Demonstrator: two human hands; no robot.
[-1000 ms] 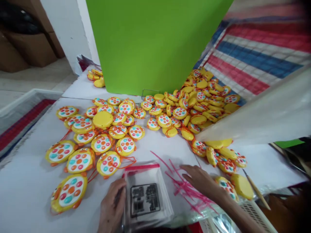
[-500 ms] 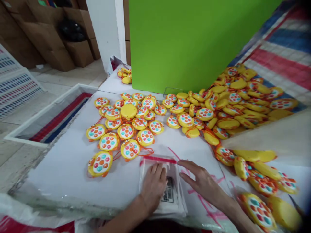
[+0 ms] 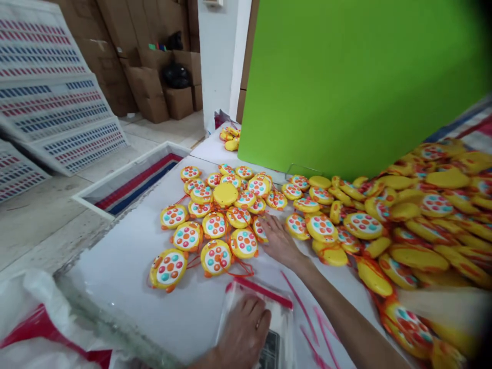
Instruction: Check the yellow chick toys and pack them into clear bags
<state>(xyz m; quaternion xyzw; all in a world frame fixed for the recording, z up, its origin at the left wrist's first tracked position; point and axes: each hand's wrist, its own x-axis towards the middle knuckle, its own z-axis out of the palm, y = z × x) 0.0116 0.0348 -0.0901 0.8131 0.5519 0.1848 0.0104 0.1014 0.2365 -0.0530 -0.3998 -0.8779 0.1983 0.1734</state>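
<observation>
At the table's front edge, my left hand [image 3: 246, 330] lies with bent fingers, closed on a clear plastic bag [image 3: 282, 320] with a red strip along its top and a dark printed label. More bags may lie under it; I cannot tell. My right hand [image 3: 282, 243] reaches forward with its fingers out, touching or just over a yellow turtle-like toy [image 3: 259, 230] that it partly covers. Around it lie several similar yellow toys [image 3: 216, 258] with coloured dots on white faces and orange cords. One toy [image 3: 225, 195] shows its plain yellow back.
A large heap of the same toys [image 3: 407, 215] fills the right side. Behind the table [image 3: 126, 287] stands a green board [image 3: 346, 87]. Pink strips [image 3: 300, 300] lie beside the bag. White crates [image 3: 54, 102], a lined tray [image 3: 134, 179] and cardboard boxes [image 3: 148, 95] are at the left.
My right hand has moved forward from beside the bag to the toys. My left hand has stayed on the bag, its fingers more bent. The camera view has turned left.
</observation>
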